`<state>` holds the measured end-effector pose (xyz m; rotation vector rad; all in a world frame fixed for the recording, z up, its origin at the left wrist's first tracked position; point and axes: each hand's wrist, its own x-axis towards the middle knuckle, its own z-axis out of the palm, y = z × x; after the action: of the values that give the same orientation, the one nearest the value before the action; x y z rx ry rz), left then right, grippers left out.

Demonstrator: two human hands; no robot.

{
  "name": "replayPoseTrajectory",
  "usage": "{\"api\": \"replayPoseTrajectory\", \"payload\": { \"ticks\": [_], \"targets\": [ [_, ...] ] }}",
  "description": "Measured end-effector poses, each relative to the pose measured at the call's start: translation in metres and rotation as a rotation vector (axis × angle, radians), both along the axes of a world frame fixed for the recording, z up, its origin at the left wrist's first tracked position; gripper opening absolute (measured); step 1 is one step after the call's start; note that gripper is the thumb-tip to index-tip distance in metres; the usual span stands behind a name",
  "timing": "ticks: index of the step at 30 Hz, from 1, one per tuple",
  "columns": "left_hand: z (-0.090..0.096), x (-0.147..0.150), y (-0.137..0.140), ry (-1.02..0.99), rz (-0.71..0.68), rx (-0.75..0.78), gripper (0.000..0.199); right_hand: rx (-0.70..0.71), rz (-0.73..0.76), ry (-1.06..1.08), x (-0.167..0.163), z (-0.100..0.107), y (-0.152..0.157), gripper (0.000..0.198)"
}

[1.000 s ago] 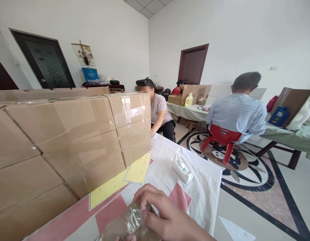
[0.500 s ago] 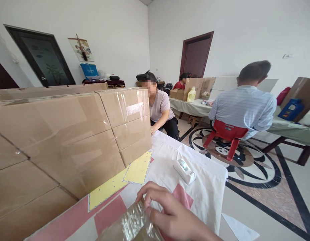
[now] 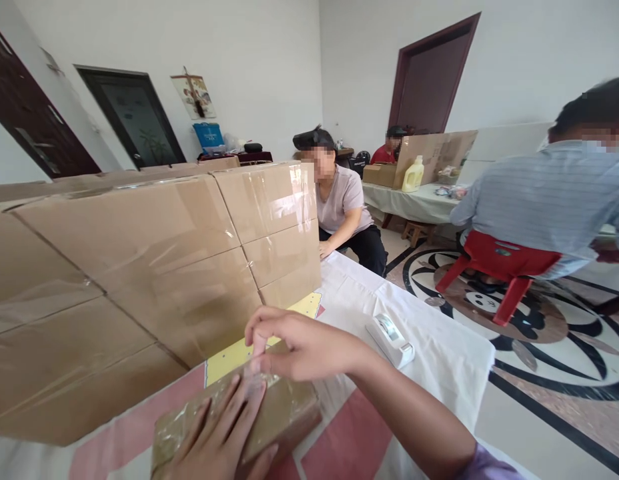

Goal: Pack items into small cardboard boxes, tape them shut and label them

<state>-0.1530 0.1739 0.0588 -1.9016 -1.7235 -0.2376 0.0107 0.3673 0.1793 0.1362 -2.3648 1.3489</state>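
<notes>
From here, a wall of taped cartons (image 3: 179, 247) takes up the left side of the white-clothed counter (image 3: 439, 347), its right-hand column three high, screening off part of the room and some of the person in a pale pink shirt (image 3: 347, 200), who sits by the counter's far corner. Two more people are about: one in red (image 3: 382, 153), half behind an upright cardboard sheet (image 3: 429, 153), and one in a striped shirt (image 3: 544, 197) on a single red chair (image 3: 509, 257). A second counter (image 3: 409, 205) beyond carries one yellow jug (image 3: 413, 175). On the near counter, one white tape dispenser (image 3: 391, 341) lies between the worker's right wrist and the far edge, and yellow paper (image 3: 229, 357) peeks out along the foot of the cartons. The one brown taped box (image 3: 289, 407) lies near the counter's near edge, in front of the carton wall, set at a slant. The left hand (image 3: 222, 430) is flat on its top, fingers fanned; the right hand (image 3: 294, 343) bends thumb and fingers together above the box's far end, by some glossy clear tape (image 3: 273, 380), though I can't tell whether that grip pinches it.
</notes>
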Motion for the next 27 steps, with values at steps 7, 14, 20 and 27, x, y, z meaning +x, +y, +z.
{"api": "replayPoseTrajectory", "payload": {
  "ticks": [7, 14, 20, 27],
  "targets": [
    [0.021, 0.032, 0.019, 0.031, 0.175, -0.01, 0.056, -0.169, 0.006, 0.05, -0.014, -0.005, 0.02, 0.017],
    [0.027, 0.047, 0.015, -0.187, 0.317, -0.11, 0.067, 0.026, 0.033, -0.139, -0.018, -0.016, 0.03, 0.009],
    [0.031, 0.047, 0.015, -0.265, 0.311, -0.131, 0.077, 0.32, 0.029, -0.415, -0.03, -0.031, 0.025, 0.016],
    [0.036, 0.046, 0.014, -0.293, 0.274, -0.21, 0.052, 0.458, -0.198, -0.499, -0.038, -0.042, 0.013, 0.009]
  ]
}}
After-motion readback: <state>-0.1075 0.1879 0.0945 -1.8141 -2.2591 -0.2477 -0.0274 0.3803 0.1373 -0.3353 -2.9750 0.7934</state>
